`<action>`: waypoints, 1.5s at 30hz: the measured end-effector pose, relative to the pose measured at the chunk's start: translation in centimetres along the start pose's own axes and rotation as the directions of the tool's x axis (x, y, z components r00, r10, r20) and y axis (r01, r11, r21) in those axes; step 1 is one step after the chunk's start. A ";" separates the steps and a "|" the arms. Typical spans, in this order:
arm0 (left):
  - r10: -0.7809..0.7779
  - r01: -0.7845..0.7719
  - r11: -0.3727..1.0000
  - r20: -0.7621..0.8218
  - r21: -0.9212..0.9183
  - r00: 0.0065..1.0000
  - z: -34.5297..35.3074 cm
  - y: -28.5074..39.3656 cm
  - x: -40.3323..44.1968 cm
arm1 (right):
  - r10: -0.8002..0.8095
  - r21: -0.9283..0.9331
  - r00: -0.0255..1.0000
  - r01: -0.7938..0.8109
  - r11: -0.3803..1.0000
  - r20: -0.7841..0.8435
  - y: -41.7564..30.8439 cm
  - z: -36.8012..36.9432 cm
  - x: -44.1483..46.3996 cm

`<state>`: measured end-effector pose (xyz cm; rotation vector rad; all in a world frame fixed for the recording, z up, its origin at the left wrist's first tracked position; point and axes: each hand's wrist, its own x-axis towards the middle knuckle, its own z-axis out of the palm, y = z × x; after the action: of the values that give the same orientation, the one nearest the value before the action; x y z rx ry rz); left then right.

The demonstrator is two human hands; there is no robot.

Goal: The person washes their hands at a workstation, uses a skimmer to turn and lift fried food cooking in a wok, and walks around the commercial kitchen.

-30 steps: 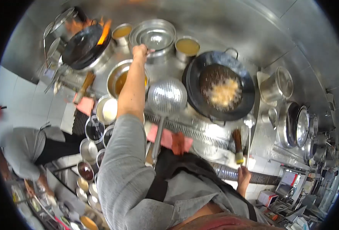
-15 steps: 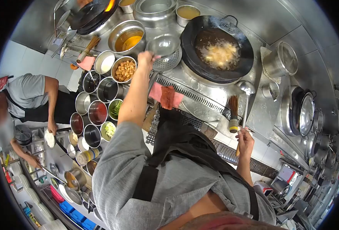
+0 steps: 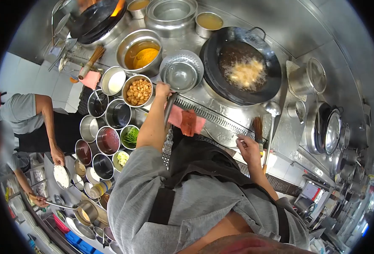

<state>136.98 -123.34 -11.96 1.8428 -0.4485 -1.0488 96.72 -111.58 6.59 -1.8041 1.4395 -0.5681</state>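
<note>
My left hand (image 3: 162, 89) is closed at the near-left rim of a round metal bowl (image 3: 182, 77). The bowl sits inside a perforated metal strainer (image 3: 166, 63) whose handle runs towards me; my fingertips are partly hidden there. My right hand (image 3: 248, 150) is empty, its fingers apart, left of a bamboo brush (image 3: 258, 127). Just right of that brush lies a long-handled ladle (image 3: 272, 109), resting on the stove ledge. Ahead, pale food (image 3: 246, 74) bubbles in dark liquid in a black wok (image 3: 208, 63).
Left of the strainer stand a pot of orange liquid (image 3: 125, 57) and a pot of tan chunks (image 3: 138, 93). Several seasoning pots surround a pot of red contents (image 3: 108, 140). Red cloth (image 3: 188, 122) lies on the ledge. A co-worker's hand (image 3: 57, 157) holds a plate; a flame burns far left.
My left hand has brought the bowl down into the strainer. My right hand has let go of the ladle handle and moved left, its fingers opening. The co-worker's ladle and plate have shifted slightly.
</note>
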 end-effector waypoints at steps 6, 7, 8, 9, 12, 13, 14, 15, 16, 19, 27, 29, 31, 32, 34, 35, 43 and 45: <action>0.493 -0.340 0.408 0.109 0.848 0.863 1.2 4.7 -2.6 | -0.199 -0.104 0.944 0.233 0.967 0.263 -3.7 5.3 7.4; 0.457 -0.417 0.333 0.242 0.846 0.856 2.3 3.0 0.1 | -0.159 -0.135 0.927 0.215 0.967 0.339 -4.4 6.3 8.7; 0.339 -0.409 0.281 0.309 0.868 0.889 3.1 4.9 -0.5 | -0.162 -0.130 0.922 0.219 0.967 0.350 -4.8 7.7 10.0; 0.255 -0.406 0.147 0.362 0.902 0.897 3.7 5.9 -0.4 | -0.266 -0.175 0.897 0.343 0.923 0.354 -4.9 9.3 11.3; 0.064 -0.440 0.250 0.438 0.863 0.897 5.1 5.2 2.9 | -0.339 -0.218 0.844 0.455 0.864 0.416 -6.1 13.1 15.5; 0.061 -0.436 0.253 0.436 0.864 0.898 5.6 4.7 4.1 | -0.393 -0.250 0.836 0.503 0.827 0.382 -5.7 14.6 16.9; 0.053 -0.410 0.379 0.423 0.829 0.905 6.0 4.1 5.1 | -0.446 -0.282 0.824 0.546 0.789 0.349 -5.3 16.0 18.4; 0.035 -0.373 0.498 0.412 0.783 0.910 6.2 3.3 5.6 | -0.450 -0.287 0.830 0.542 0.789 0.331 -4.9 17.3 20.0; 0.014 -0.366 0.495 0.414 0.788 0.910 5.9 3.2 5.4 | -0.436 -0.279 0.834 0.531 0.800 0.338 -4.8 18.4 21.3; -0.021 -0.110 0.749 0.189 0.653 0.982 5.2 4.6 5.5 | -0.335 -0.244 0.913 0.389 0.889 0.234 -4.3 21.8 25.5; -0.176 0.082 0.910 0.201 0.407 0.964 5.1 1.6 6.6 | 0.230 -0.036 0.969 -0.227 0.973 0.094 -0.4 30.4 34.0; -0.255 0.263 0.965 0.258 0.002 0.932 5.4 1.5 6.2 | 0.487 0.448 0.840 -0.541 0.712 0.239 -3.5 29.3 33.0; -0.322 0.512 0.665 0.411 -0.543 0.853 6.0 0.8 6.0 | 0.274 0.461 0.955 -0.294 0.837 0.112 -4.1 29.8 29.8; -0.318 0.515 0.667 0.419 -0.538 0.850 6.3 0.1 6.0 | 0.029 0.440 1.000 -0.023 0.898 -0.009 -4.4 29.9 28.3; -0.059 0.401 0.634 0.476 -0.661 0.878 6.2 0.5 5.9 | 0.051 0.452 0.999 -0.046 0.891 0.001 -6.0 29.8 25.7; -0.254 0.575 0.378 0.516 -0.725 0.818 6.1 1.0 6.0 | 0.074 0.461 0.997 -0.080 0.884 0.030 -6.2 29.7 25.0; -0.261 0.521 0.308 0.456 -0.796 0.851 3.4 5.0 0.7 | 0.099 0.070 0.980 -0.113 0.991 0.171 -4.6 29.6 27.0; -0.239 0.529 0.386 0.472 -0.756 0.849 3.7 2.3 2.9 | 0.038 0.062 0.989 -0.047 0.997 0.144 -4.5 29.4 25.7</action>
<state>135.93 -128.45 -12.06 0.8272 0.3961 -1.5094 127.98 -127.60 -11.05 -1.7230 1.3444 -0.4497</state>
